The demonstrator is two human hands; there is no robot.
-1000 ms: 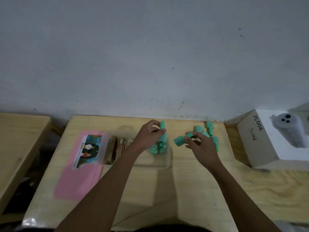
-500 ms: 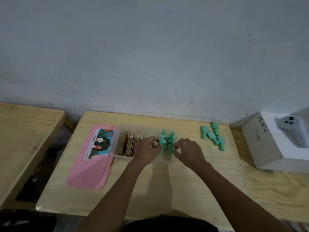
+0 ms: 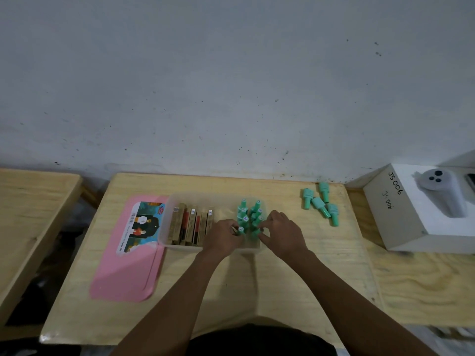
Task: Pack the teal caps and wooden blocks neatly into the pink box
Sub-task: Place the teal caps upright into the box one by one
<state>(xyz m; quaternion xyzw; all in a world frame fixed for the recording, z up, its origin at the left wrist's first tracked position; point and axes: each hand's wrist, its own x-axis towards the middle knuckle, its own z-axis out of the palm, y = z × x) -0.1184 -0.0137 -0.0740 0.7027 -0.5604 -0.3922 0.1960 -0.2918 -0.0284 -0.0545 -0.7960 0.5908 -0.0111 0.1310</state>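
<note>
While both hands meet over the right end of the box [image 3: 214, 197], the fingers of each curl inward onto the teal caps [image 3: 250, 214] packed there. The left hand [image 3: 222, 238] comes in from the near left, and its fingers [image 3: 231, 227] pinch the nearest cap of the left row. The right hand [image 3: 282, 233] mirrors it from the near right, its fingers [image 3: 264, 228] closed on the nearest cap of the right row. How firmly either cap is held cannot be told at this size.

The caps stand upright in two short rows that run away from the fingertips toward the wall [image 3: 231, 86], pressed close together. Just left of the left fingers, in the same box, the wooden blocks [image 3: 190, 224] stand on edge side by side, partly hidden by the left knuckles. The box itself is a translucent tub resting on the tabletop [image 3: 231, 291].

Farther left of the fingers, touching the tub's left side, the pink lid [image 3: 123, 273] lies flat with a picture label on its far half. Well to the right of the right fingers and a little farther back, four loose caps [image 3: 321, 205] lie on the tabletop in a small cluster. Beyond them, farther right, sits a white carton [image 3: 401, 227] with handwriting on its side and a grey device [image 3: 442, 194] on top.
</note>
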